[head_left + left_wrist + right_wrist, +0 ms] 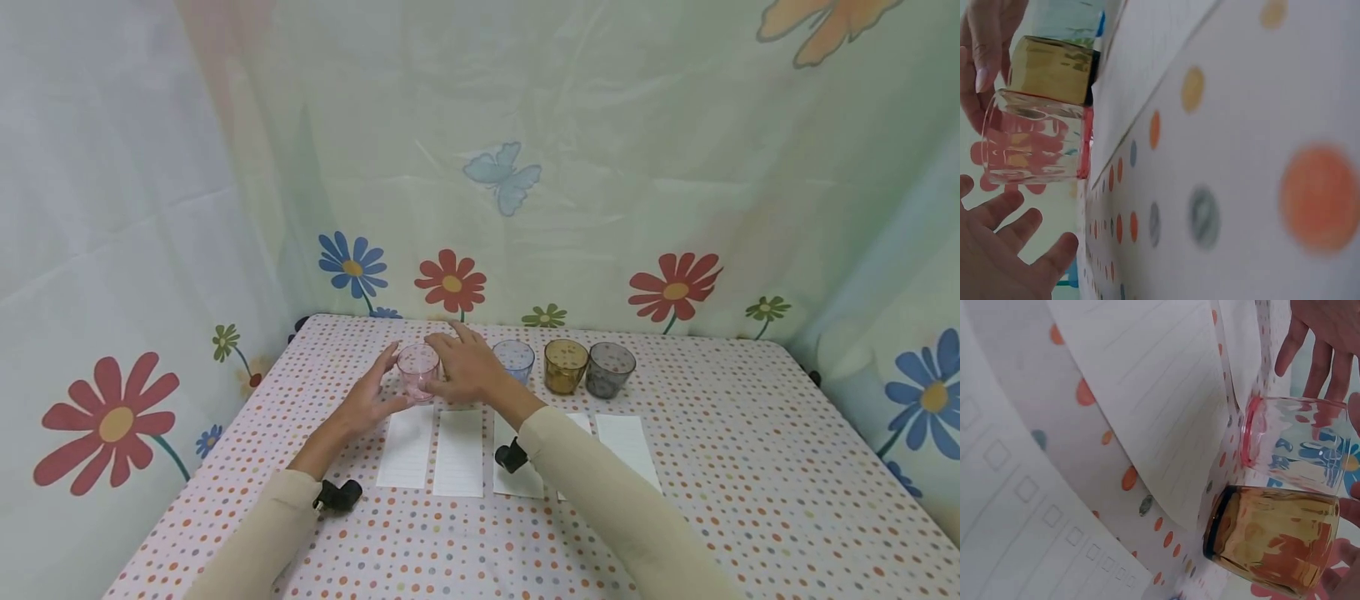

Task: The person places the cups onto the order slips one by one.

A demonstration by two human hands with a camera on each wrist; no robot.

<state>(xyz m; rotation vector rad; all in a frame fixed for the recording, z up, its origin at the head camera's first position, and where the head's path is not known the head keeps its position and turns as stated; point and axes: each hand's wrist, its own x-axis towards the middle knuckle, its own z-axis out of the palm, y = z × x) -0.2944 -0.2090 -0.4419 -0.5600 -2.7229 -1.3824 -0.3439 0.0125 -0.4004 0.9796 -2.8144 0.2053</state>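
Observation:
A clear pink glass point(417, 371) stands upright on the dotted tabletop, with a hand on either side. My left hand point(365, 402) is at its left, fingers spread and apart from it in the left wrist view. An amber glass point(1272, 540) with a dark base stands beside the pink one in both wrist views; in the head view my right hand point(467, 367) hides it. The right hand's fingers reach loosely around the amber glass's rim, and its thumb overlaps the pink glass in the head view.
Right of the hands stand a blue glass point(516, 357), a brown glass point(566, 367) and a grey glass point(611, 369). Several white lined paper slips point(458, 454) lie in front of the glasses. A flowered curtain point(570, 233) hangs behind the table.

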